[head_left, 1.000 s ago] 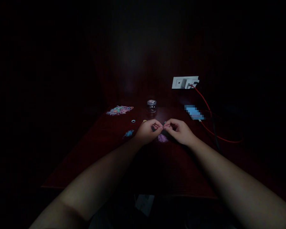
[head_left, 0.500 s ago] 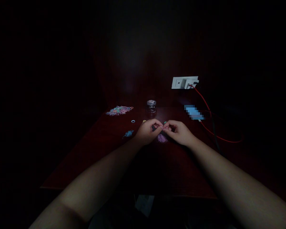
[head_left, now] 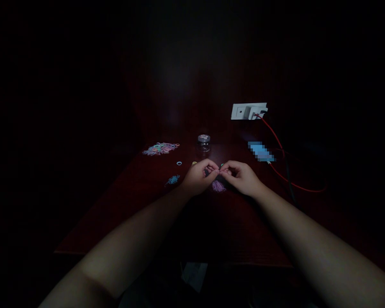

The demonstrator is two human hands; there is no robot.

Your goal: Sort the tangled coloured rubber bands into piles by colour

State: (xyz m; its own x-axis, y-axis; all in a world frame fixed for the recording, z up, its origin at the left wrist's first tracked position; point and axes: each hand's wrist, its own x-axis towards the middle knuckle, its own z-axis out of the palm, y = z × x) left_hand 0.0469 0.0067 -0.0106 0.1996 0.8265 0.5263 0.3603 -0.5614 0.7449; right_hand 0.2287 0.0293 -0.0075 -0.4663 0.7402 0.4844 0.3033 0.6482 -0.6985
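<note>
In dim light my left hand (head_left: 198, 176) and my right hand (head_left: 240, 176) meet fingertip to fingertip above a dark red table (head_left: 141, 214). Both pinch something tiny between thumb and forefinger; it is too small and dark to name, perhaps a small elastic band. A purple clump of small bands (head_left: 218, 186) lies on the table just under my hands. A blue clump (head_left: 173, 179) rests left of my left hand. A single blue ring (head_left: 179, 163) lies a little beyond it.
A heap of pastel bands (head_left: 160, 148) lies at the back left. A small clear jar (head_left: 204, 143) stands behind my hands. At the back right a white wall socket (head_left: 248, 111) holds a charger, its red cable (head_left: 288, 179) curling over the table past a blurred blue object (head_left: 260, 152).
</note>
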